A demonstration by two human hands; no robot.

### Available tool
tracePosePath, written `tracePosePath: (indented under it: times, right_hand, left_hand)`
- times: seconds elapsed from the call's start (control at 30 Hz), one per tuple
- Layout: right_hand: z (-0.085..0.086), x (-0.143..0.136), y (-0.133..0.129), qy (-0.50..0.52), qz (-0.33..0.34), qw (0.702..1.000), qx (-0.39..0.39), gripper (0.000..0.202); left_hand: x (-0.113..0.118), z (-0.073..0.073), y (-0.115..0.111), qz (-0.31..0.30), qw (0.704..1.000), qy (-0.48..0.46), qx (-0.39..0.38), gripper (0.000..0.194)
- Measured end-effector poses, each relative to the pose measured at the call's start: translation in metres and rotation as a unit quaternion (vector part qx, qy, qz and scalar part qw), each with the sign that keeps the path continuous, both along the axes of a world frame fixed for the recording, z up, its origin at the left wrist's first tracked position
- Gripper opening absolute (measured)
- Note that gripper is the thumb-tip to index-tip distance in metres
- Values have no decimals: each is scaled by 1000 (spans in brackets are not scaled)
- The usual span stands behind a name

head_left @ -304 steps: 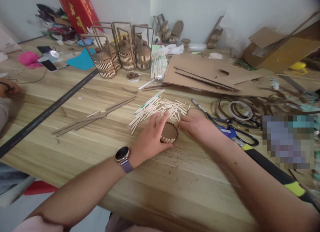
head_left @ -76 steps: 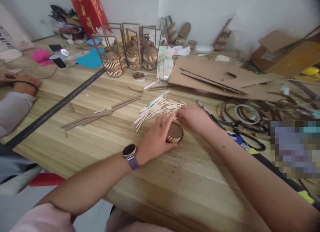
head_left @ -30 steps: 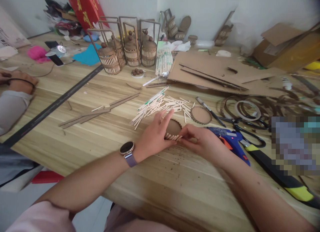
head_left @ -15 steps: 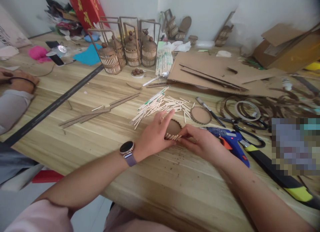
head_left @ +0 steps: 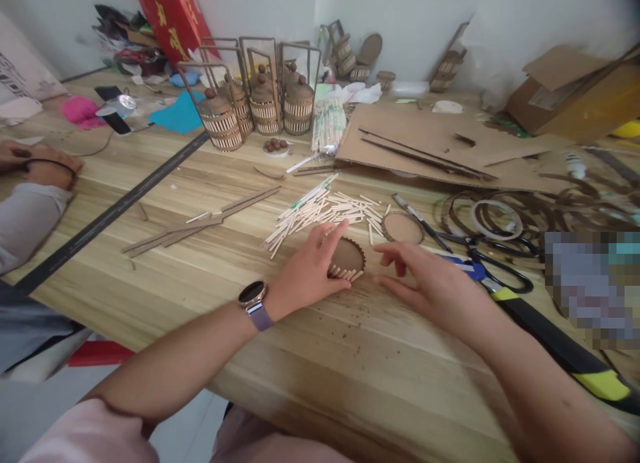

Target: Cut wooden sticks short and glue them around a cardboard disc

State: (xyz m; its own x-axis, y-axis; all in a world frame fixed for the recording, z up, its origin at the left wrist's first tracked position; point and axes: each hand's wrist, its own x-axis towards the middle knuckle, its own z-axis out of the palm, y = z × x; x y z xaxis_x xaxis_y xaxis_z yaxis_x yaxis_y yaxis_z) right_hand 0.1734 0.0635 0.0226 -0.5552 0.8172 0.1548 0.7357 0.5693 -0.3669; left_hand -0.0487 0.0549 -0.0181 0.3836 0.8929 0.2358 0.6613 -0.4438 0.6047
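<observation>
My left hand steadies a round cardboard disc with a ridged dark rim, its thumb and fingers around the left side. A row of short pale sticks stands along the disc's near edge. Just right of the disc, my right hand is apart from it, thumb and fingers spread with nothing seen between them. Beyond my hands lies a loose pile of short wooden sticks. A second rimmed disc rests to the right of that pile. A blue glue gun is partly hidden behind my right hand.
Scissors, a tape roll, a pen and a black-yellow tool crowd the right side. Finished stick lanterns stand at the back, near a cardboard sheet. Another person's hand rests at the far left.
My right hand has let go of the sticks at the disc's near edge and moved right, its fingers opening. My left hand stays on the disc.
</observation>
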Motion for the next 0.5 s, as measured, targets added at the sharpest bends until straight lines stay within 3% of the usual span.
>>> tracePosePath:
  times: [0.1, 0.2, 0.33, 0.5]
  right_hand:
    - [7, 28, -7, -44, -75, 995, 55, 27]
    - [3, 61, -15, -123, -182, 972, 78, 29]
    - [-14, 89, -18, -190, -278, 941, -19, 37]
    - [-11, 78, -15, -194, -343, 914, -94, 44]
  left_hand:
    - [1, 0, -1, -2, 1000, -10, -1, 114]
    - [2, -1, -2, -3, 1000, -26, 13, 120]
    - [5, -4, -3, 7, 999, -34, 41, 121]
    - [8, -7, -3, 20, 998, -32, 59, 120]
